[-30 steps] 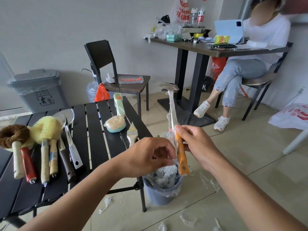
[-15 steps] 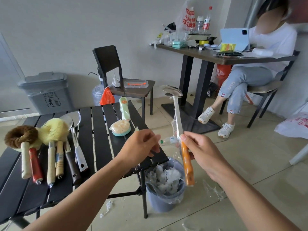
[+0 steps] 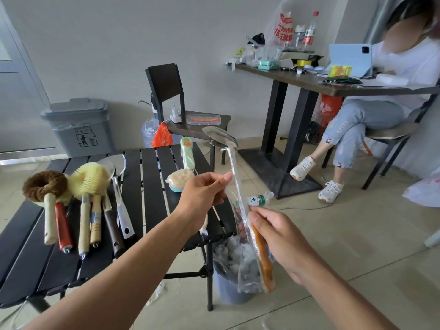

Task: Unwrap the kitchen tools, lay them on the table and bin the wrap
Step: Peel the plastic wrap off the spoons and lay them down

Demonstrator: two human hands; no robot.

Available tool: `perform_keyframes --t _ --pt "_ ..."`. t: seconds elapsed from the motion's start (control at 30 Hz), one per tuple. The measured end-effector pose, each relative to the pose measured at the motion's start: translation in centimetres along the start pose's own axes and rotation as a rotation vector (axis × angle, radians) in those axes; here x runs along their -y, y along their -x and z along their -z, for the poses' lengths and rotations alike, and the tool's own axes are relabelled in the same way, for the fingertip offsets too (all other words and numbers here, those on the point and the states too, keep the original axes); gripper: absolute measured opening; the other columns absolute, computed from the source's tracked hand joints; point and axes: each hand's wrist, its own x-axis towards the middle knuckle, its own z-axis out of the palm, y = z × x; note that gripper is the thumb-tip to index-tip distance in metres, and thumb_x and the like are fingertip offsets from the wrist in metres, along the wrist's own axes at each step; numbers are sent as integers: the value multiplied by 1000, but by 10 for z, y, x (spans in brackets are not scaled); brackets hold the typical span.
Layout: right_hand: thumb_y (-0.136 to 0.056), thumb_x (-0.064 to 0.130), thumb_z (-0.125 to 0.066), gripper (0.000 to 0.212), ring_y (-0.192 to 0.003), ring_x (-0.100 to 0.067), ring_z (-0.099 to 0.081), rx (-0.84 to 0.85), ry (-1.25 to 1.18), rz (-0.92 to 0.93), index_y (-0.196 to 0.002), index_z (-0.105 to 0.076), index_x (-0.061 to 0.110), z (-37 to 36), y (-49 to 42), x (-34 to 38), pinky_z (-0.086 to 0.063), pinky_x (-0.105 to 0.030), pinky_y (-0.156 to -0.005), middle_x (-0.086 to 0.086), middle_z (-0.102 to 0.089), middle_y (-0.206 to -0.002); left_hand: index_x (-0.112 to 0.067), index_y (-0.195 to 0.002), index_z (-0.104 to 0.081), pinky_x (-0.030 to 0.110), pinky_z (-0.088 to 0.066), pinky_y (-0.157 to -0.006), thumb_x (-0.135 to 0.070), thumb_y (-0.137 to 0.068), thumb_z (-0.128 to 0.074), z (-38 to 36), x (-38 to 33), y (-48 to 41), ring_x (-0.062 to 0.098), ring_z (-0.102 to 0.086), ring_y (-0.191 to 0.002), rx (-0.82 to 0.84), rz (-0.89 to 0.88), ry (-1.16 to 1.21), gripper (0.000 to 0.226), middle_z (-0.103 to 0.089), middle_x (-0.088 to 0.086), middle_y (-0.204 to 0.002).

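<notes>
Ladle [image 3: 234,167] was in the air, near upright, bowl up and orange handle down, right above the small bin [image 3: 226,291] at the table's [image 3: 147,186] near right corner.

Right hand [image 3: 278,234] pinched it where the steel shaft met the orange handle, thumb on the near side and fingers curled behind. Probably film between skin and tool there.

Left hand [image 3: 204,196] pinched a fold of the clear wrap [image 3: 247,265] just beside the shaft, thumb against forefinger. The wrap hung loose round the lower shaft and handle. Bowl and upper shaft looked bare.

Handling read:
- **Ladle:** stiff steel, top-heavy with the bowl up. Light enough for a pinch, but it would swing if the grip slackened.
- **Grip point:** film over the handle is likely slippery. Bare shaft above the wrap would be better.
- **Wrap:** thin, limp, clingy, near weightless. It would stretch or tear before it slid.
- **Best pull:** down along the handle, off the free end, straight into the bin.
- **Risk:** film sticking to my fingers and missing the bin. Scraps [image 3: 156,292] lay on the floor.

Unwrapped brushes [image 3: 88,179] lay in a row on the table's left.
</notes>
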Motion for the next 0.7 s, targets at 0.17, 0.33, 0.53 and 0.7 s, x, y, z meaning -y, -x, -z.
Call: perform_keyframes --t 0.17,0.33,0.53,0.7 --pt "-111 32 -53 52 -90 13 -69 -117 -116 -62 -85 -67 74 -8 1 5 -51 -12 -79 38 -73 -92 -5 -102 -69 24 -59 -68 -28 -100 -72 -1 2 2 8 -74 -75 -96 -6 -73 24 -74 5 -83" --pt "-105 44 -63 22 -62 -12 -57 -159 -129 -52 -94 -77 31 -16 0 2 -49 -27 -59 5 -65 -71 -4 -102 -68 24 -62 -69 -23 -104 -69 -9 4 4 4 -76 -75 -166 25 -46 19 -74 -5 -73" --pt "-104 34 -66 16 -58 -8 -55 -166 -110 -43 -102 -78 24 -16 1 2 -48 -24 -58 11 -67 -68 -4 -93 -61 26 -60 -70 -7 -106 -61 -11 0 2 13 -70 -70 -135 16 155 14 -72 3 -74" --pt "-106 25 -61 27 -55 -13 -49 -101 -460 -153 -102 -84 11 -17 2 7 -39 -25 -49 -8 -60 -72 -4 -89 -57 24 -61 -64 -1 -108 -55 -10 2 0 12 -67 -64 -149 117 227 19 -69 7 -73"
